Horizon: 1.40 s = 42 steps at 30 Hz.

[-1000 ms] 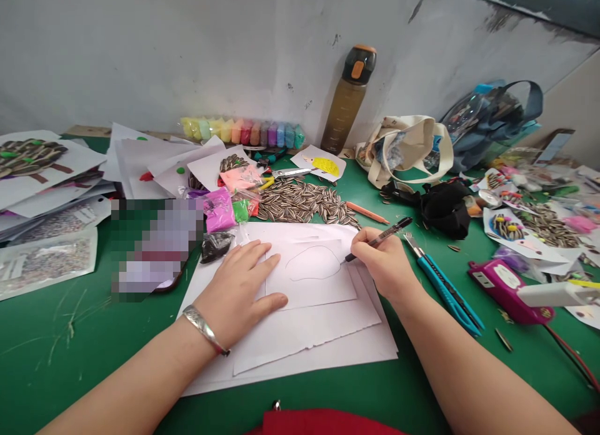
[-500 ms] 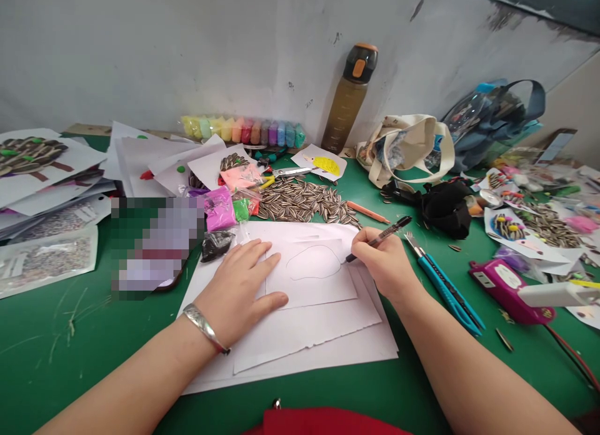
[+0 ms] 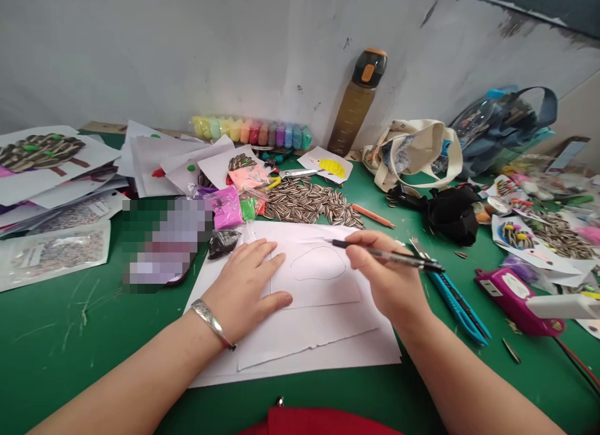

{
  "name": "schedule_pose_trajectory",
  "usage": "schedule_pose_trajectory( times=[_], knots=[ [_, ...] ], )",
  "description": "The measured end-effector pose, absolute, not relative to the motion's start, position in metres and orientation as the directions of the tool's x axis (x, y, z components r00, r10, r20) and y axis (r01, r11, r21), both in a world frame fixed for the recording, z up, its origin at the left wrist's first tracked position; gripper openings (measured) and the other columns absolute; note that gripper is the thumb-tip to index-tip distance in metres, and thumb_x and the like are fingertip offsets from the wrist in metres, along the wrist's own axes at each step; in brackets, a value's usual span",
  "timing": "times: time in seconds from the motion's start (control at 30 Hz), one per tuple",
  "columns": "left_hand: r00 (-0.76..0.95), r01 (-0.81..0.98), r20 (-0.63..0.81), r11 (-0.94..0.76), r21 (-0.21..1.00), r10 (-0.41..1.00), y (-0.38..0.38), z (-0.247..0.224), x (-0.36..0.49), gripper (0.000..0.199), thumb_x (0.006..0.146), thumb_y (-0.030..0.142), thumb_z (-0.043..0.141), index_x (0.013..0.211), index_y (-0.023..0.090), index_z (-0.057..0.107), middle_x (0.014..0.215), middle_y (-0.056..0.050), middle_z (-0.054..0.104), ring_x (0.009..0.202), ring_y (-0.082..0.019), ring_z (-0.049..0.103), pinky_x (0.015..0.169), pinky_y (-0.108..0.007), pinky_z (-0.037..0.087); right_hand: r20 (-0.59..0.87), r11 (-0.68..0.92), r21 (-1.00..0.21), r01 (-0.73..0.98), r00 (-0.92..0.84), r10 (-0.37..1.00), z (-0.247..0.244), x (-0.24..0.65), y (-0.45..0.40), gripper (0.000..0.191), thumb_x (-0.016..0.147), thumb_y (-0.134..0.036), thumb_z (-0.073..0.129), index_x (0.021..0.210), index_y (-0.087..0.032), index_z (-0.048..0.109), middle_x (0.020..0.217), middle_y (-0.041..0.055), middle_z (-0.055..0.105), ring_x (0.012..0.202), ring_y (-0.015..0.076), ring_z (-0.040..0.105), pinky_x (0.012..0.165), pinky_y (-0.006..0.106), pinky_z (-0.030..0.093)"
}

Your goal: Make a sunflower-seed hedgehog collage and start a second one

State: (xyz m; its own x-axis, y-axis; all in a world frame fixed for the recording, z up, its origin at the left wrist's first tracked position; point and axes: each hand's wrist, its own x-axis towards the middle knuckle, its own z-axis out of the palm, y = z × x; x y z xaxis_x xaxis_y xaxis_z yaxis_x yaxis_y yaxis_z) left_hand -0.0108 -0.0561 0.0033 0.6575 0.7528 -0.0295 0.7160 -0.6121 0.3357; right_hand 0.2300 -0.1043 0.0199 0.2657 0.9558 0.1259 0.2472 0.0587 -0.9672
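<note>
My left hand (image 3: 255, 282) lies flat with its fingers spread, pressing on the left side of a small white sheet of paper (image 3: 323, 291). A thin black oval outline, with a gap at its left, is drawn on that sheet. Under it are larger white sheets (image 3: 290, 369), one with a torn lower edge. My right hand (image 3: 391, 275) is closed around a black pen (image 3: 389, 255). The pen is held nearly level, its tip pointing left above the upper part of the oval, seemingly off the paper.
Striped sunflower seeds (image 3: 314, 200) lie behind the paper. An orange pencil (image 3: 374, 216), blue tweezers (image 3: 462, 304) and a magenta glue gun (image 3: 518, 300) are to the right. At left are a phone (image 3: 175, 244) and stacked seed pictures (image 3: 60, 179). A bottle (image 3: 352, 116) stands against the wall.
My right hand has lifted the pen from the oval's right end and tilted it flatter, tip moving up and left. The outline has extended along its right side. My left hand stays flat.
</note>
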Motion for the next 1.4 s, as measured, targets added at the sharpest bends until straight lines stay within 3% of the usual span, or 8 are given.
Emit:
schedule_pose_trajectory(
  times=[0.13, 0.23, 0.47, 0.7, 1.03, 1.4],
  knots=[
    [0.668, 0.701, -0.002, -0.629, 0.336, 0.744, -0.057, 0.003, -0.012, 0.063, 0.08, 0.049, 0.065, 0.131, 0.013, 0.056, 0.143, -0.02, 0.046, 0.134, -0.039, 0.037, 0.11, -0.059, 0.029, 0.085, 0.087, -0.946, 0.313, -0.02, 0.996, 0.022, 0.202, -0.115, 0.013, 0.08, -0.025, 0.067, 0.093, -0.024, 0.069, 0.089, 0.0008, 0.071, 0.08, 0.0154, 0.064, 0.072, 0.027, 0.05],
    [0.671, 0.691, 0.021, -0.636, 0.344, 0.741, -0.057, 0.004, -0.012, 0.061, 0.08, 0.048, 0.066, 0.129, 0.012, 0.058, 0.141, -0.02, 0.048, 0.133, -0.038, 0.039, 0.11, -0.058, 0.031, 0.042, 0.08, -0.933, 0.35, -0.114, 0.993, 0.019, 0.192, -0.116, 0.014, 0.08, -0.024, 0.066, 0.093, -0.023, 0.07, 0.091, 0.0017, 0.073, 0.083, 0.0163, 0.066, 0.073, 0.027, 0.052],
    [0.659, 0.692, 0.023, -0.619, 0.373, 0.751, -0.057, 0.004, -0.011, 0.059, 0.079, 0.047, 0.067, 0.128, 0.015, 0.058, 0.141, -0.018, 0.048, 0.133, -0.038, 0.038, 0.11, -0.058, 0.03, 0.002, -0.019, -0.921, 0.39, 0.053, 0.999, 0.016, 0.198, -0.113, 0.012, 0.079, -0.023, 0.059, 0.088, -0.021, 0.067, 0.081, 0.0018, 0.07, 0.072, 0.0168, 0.065, 0.066, 0.027, 0.05],
    [0.656, 0.688, 0.03, -0.614, 0.387, 0.754, -0.057, 0.005, -0.011, 0.059, 0.079, 0.047, 0.067, 0.128, 0.015, 0.058, 0.141, -0.018, 0.048, 0.132, -0.038, 0.039, 0.11, -0.058, 0.029, 0.024, 0.014, -0.897, 0.442, 0.015, 1.0, 0.017, 0.197, -0.115, 0.009, 0.077, -0.02, 0.056, 0.073, -0.02, 0.064, 0.066, -0.0012, 0.064, 0.058, 0.0122, 0.054, 0.053, 0.023, 0.043],
    [0.661, 0.696, 0.008, -0.617, 0.367, 0.75, -0.058, 0.006, -0.011, 0.06, 0.08, 0.046, 0.066, 0.129, 0.014, 0.058, 0.141, -0.019, 0.048, 0.133, -0.038, 0.038, 0.11, -0.057, 0.03, 0.072, 0.068, -0.902, 0.425, -0.005, 0.997, 0.011, 0.193, -0.113, 0.011, 0.079, -0.021, 0.06, 0.086, -0.022, 0.068, 0.084, 0.001, 0.071, 0.074, 0.0151, 0.065, 0.067, 0.026, 0.05],
    [0.651, 0.685, 0.046, -0.612, 0.395, 0.758, -0.057, 0.003, -0.011, 0.057, 0.079, 0.047, 0.067, 0.127, 0.017, 0.059, 0.141, -0.017, 0.049, 0.132, -0.038, 0.04, 0.11, -0.058, 0.03, 0.077, 0.071, -0.883, 0.464, -0.005, 0.997, 0.007, 0.193, -0.112, 0.012, 0.08, -0.022, 0.059, 0.087, -0.023, 0.069, 0.084, 0.0005, 0.072, 0.075, 0.0158, 0.066, 0.069, 0.027, 0.052]
  ],
)
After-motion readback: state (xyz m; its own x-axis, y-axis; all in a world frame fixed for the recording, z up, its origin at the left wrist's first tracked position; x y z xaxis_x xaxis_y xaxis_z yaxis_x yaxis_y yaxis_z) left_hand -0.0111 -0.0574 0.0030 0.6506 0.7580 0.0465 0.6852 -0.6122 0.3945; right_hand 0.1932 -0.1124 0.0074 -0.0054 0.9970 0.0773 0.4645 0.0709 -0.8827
